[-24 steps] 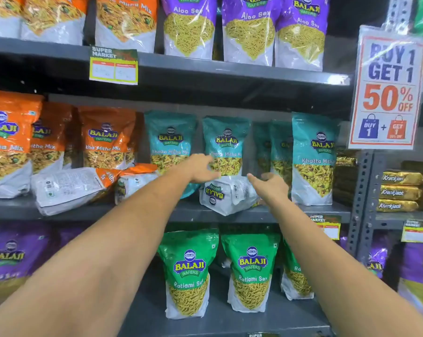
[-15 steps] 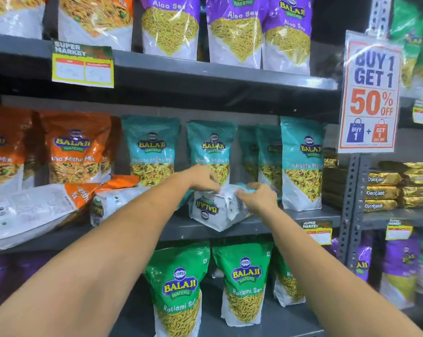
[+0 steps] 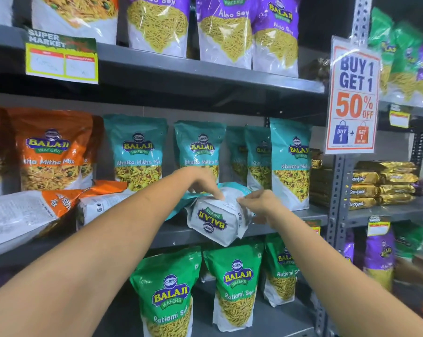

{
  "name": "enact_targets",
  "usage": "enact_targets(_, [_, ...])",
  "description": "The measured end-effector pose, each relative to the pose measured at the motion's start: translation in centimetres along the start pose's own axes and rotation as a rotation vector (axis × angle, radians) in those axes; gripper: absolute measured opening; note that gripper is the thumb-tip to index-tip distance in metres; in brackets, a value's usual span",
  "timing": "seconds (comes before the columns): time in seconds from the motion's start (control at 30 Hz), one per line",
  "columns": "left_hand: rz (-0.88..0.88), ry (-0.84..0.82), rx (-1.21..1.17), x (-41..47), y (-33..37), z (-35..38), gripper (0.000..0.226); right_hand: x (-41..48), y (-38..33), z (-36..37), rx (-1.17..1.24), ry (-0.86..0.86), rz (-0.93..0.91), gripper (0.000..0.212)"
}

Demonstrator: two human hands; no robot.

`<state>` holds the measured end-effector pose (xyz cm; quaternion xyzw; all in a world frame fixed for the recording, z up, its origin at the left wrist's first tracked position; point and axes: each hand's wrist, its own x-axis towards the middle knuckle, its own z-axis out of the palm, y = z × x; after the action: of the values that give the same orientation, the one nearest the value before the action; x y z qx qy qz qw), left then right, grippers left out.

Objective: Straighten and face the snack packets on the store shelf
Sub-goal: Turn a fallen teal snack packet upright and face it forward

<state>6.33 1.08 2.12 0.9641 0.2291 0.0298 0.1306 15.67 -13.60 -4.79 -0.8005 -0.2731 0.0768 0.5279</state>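
Note:
A fallen teal packet (image 3: 217, 220) lies on the middle shelf (image 3: 176, 233), its white base with an upside-down logo jutting over the front edge. My left hand (image 3: 203, 184) grips its upper left side and my right hand (image 3: 259, 203) pinches its right side. Behind it, teal Khatta Mitha packets (image 3: 136, 152) stand upright facing out. To the left, two orange packets (image 3: 23, 215) lie flat on their sides in front of an upright orange packet (image 3: 50, 149).
Purple Aloo Sev packets (image 3: 222, 27) fill the top shelf and green Ratlami Sev packets (image 3: 232, 288) the one below. A "Buy 1 Get 1" sign (image 3: 354, 96) hangs on the right upright (image 3: 337, 198). Gold biscuit packs (image 3: 380, 183) are stacked further right.
Both hands have closed on the fallen teal packet and pulled its base forward over the shelf edge. My view has shifted right and closer.

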Motion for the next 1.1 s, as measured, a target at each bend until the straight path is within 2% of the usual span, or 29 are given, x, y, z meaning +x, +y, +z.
enact_targets(0.17, [-0.082, -0.172, -0.007, -0.1, 1.4, -0.2, 0.082, -0.3, 0.7, 0.9, 0.114, 0.098, 0.064, 0.049])
enact_targets(0.27, [-0.06, -0.217, 0.01, 0.2, 2.1, -0.1, 0.076, -0.6, 0.7, 1.3, 0.233, 0.108, 0.124, 0.046])
enact_targets(0.47, [-0.063, -0.068, 0.016, 1.1, 2.3, 1.0, 0.062, -0.5, 1.1, 1.6, 0.297, 0.143, 0.136, 0.045])
enact_targets(0.67, [-0.057, -0.069, -0.173, 1.6, 1.9, 1.3, 0.055, 0.6, 1.9, 1.4, 0.307, 0.177, 0.095, 0.035])
enact_targets(0.8, [-0.05, -0.011, -0.315, 2.2, 1.6, 1.0, 0.057, 0.7, 2.0, 0.5, 0.251, 0.234, -0.028, 0.029])
enact_targets(0.93, [-0.085, 0.028, -0.469, 2.5, 1.8, 1.0, 0.035, 1.1, 1.7, -0.5, 0.177, 0.237, -0.147, 0.026])
enact_targets(1.1, [-0.092, 0.182, -0.672, 2.9, 2.4, 1.2, 0.047, 0.8, 0.9, -2.5, 0.048, 0.213, -0.316, 0.033])
